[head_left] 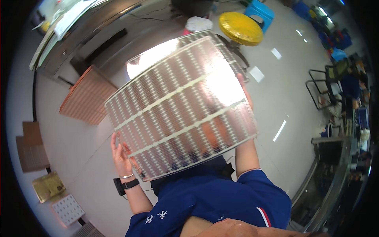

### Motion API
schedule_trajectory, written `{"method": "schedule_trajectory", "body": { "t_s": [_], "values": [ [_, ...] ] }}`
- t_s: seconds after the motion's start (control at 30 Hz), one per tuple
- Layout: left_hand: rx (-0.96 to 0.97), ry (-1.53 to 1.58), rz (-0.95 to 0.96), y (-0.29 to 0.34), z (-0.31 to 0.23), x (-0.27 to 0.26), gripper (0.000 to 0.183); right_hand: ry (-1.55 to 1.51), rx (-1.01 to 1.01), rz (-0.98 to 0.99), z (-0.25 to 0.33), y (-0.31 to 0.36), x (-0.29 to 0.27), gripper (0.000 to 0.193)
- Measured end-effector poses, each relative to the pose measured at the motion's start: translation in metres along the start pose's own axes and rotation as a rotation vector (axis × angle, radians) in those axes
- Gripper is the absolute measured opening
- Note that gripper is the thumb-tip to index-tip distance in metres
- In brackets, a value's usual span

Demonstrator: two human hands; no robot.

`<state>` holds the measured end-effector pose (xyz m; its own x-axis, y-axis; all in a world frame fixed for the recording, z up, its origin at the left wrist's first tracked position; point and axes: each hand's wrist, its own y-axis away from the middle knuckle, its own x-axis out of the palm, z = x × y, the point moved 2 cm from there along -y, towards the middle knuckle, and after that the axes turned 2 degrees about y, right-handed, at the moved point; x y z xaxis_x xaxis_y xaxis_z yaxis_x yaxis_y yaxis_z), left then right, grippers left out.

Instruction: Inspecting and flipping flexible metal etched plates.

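A large shiny copper-coloured circuit board panel (173,114), with pale bands and rows of small light marks, is held up tilted in front of my body. Behind its upper edge shows a second reflective sheet (152,59); whether I hold that one too I cannot tell. My left hand (121,156), with a black band on its wrist, grips the panel's lower left edge. At the right edge my right hand (244,93) holds it, its fingers partly hidden behind the panel.
A similar copper-toned panel (89,94) stands on the floor to the left. Beyond are a yellow-topped stool (241,28), a blue stool (262,14) and a desk (59,51). A chair (329,83) and a metal-framed bench (316,177) stand to the right.
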<state>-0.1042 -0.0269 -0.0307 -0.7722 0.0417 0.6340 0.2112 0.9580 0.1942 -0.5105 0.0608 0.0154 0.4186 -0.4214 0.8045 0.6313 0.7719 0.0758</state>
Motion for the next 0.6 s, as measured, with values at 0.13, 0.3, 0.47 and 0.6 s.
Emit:
{"method": "schedule_trajectory", "body": {
  "t_s": [0.13, 0.3, 0.47, 0.6],
  "values": [
    [0.047, -0.074, -0.058, -0.004, 0.000, 0.010, 0.043, -0.125, 0.236, -0.006, 0.010, 0.004, 0.029, 0.043],
    [-0.165, 0.014, -0.109, -0.013, 0.015, -0.028, 0.024, 0.087, 0.256, -0.041, 0.009, 0.002, 0.068, 0.053],
    [-0.208, 0.197, -0.176, -0.007, 0.016, -0.033, 0.024, 0.205, 0.211, 0.396, -0.013, -0.006, 0.062, 0.053],
    [-0.120, 0.239, -0.584, 0.005, 0.016, -0.045, 0.027, 0.818, -0.214, 0.281, -0.033, -0.010, 0.064, 0.050]
  ]
}}
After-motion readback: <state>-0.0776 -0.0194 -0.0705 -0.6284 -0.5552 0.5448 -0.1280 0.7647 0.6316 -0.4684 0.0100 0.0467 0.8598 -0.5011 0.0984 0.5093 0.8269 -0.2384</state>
